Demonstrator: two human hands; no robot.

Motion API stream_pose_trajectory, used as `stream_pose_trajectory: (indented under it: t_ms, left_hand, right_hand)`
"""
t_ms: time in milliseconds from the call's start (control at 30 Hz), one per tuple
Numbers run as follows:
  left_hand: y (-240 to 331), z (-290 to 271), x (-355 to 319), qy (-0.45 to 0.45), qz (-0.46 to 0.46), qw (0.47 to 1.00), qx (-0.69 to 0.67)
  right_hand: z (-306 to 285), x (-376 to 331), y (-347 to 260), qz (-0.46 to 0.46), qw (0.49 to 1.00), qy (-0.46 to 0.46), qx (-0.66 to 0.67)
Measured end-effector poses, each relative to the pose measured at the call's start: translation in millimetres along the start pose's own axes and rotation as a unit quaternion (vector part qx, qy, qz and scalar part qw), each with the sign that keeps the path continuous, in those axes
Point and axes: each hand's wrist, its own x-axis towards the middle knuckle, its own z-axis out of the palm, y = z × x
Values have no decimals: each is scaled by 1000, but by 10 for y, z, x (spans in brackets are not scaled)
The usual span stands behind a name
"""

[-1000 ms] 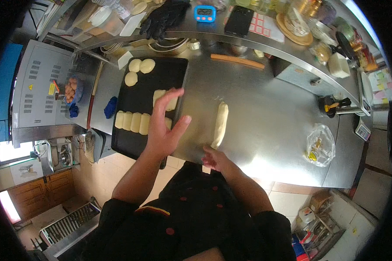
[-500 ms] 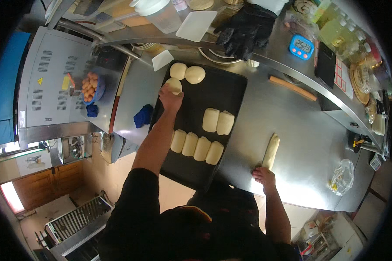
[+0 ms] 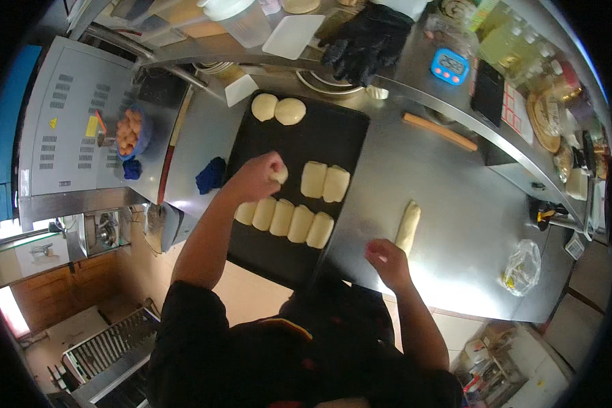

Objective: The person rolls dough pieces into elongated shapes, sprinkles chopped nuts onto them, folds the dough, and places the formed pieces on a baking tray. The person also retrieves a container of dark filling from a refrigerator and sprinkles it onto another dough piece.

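My left hand (image 3: 255, 177) is closed on a pale dough piece (image 3: 279, 175), held above a black baking tray (image 3: 265, 255). Below it a row of folded dough pieces (image 3: 281, 217) lies side by side on the tray. Two more folded pieces (image 3: 325, 181) sit at the tray's right side, and two round dough pieces (image 3: 279, 109) rest at its far left. Over the steel table, my right hand (image 3: 387, 264) has loosely curled fingers, with nothing visible in them. It is beside the near end of a long dough roll (image 3: 408, 228).
A wooden rolling pin (image 3: 440, 131) lies at the back of the steel table (image 3: 455, 204). Overhead, a shelf carries a blue timer (image 3: 449, 65), black gloves (image 3: 367, 44) and bottles. A blue cloth (image 3: 211, 175) is left of the tray; a plastic bag (image 3: 522, 268) lies far right.
My left hand has lifted a dough piece from the far left of the tray and come nearer with it. The right hand has let go of the dough roll and shifted left.
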Motion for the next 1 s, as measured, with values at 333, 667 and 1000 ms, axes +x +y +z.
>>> stream_pose_trajectory:
  t_ms: [333,667,1000]
  left_hand:
    - [1727,1110,-571,-231,230,842,-430]
    - [3199,2315,-932,-40,133,892,-431]
    - [3944,2355,-540,-58,-82,698,-709]
  right_hand:
    - [-523,-446,-451,59,904,-326,269]
    - [-1092,-1309,-54,-55,941,-175,285]
    - [-1328,-1541,495,-21,955,-83,282]
